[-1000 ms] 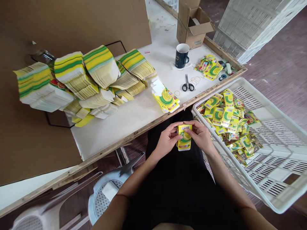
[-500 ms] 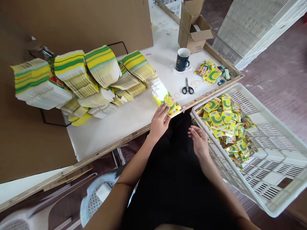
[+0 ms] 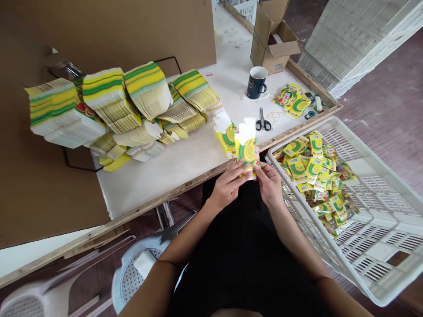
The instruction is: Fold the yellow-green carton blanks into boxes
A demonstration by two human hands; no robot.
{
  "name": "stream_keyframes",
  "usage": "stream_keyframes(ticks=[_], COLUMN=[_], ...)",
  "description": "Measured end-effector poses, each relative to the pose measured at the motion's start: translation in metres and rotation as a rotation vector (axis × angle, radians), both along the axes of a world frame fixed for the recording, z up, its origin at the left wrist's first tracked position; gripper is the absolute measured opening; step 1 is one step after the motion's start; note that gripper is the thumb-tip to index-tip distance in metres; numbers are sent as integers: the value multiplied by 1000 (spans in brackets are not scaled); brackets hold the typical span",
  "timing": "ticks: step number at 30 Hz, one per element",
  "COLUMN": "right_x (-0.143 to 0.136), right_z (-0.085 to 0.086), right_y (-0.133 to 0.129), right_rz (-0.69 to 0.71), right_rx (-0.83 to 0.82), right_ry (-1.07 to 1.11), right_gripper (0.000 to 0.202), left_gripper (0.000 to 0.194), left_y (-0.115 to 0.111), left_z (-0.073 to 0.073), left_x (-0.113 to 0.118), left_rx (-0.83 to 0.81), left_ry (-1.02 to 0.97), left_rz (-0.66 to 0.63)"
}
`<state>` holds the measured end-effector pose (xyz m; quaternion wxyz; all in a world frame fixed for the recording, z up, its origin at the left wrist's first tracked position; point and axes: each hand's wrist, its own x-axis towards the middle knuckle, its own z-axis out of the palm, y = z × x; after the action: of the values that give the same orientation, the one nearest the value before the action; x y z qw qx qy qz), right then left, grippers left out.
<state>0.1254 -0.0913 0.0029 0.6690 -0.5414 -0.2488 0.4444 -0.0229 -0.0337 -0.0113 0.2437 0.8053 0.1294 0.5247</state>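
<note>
Your left hand (image 3: 228, 184) and right hand (image 3: 270, 182) hold a yellow carton (image 3: 245, 149) at the table's (image 3: 172, 171) near edge.
Each grip is closed on its lower end; flat cartons (image 3: 226, 135) lie just left, scissors (image 3: 263, 125) and mug (image 3: 256, 84) farther back, the crate (image 3: 376, 189) beside your right hand.

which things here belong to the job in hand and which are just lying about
Seemingly part of the job:
- yellow carton, held by left hand and right hand
- similar cartons beside it on the table
- bundled stacks
- white crate with yellow packs

Probably just lying about:
- dark mug
- scissors
- cardboard box
</note>
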Motion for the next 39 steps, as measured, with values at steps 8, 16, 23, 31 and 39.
stream_keyframes(ticks=[8,16,23,31,39], right_x=[-9,-10,-10,-14,-18], right_z=[2,4,-1,-3,-3], right_y=[-23,-30,-37,-40,-41], right_rz=[89,275,300,162,50], right_rx=[-83,-68,-57,-93,-106], right_ry=[42,61,50,-291,-493], right_gripper=[48,52,44,39,36], left_gripper=[61,72,63,52,47], left_y=[-8,-7,-10,-19,-26], left_z=[11,15,20,8,-2], left_x=[-4,-6,-10,1,8], left_rx=[-936,-1290,-1380,-1375,-1245], left_ry=[-244,-215,-156,-223,-186], left_rz=[-172,-305,-575,-394,-53])
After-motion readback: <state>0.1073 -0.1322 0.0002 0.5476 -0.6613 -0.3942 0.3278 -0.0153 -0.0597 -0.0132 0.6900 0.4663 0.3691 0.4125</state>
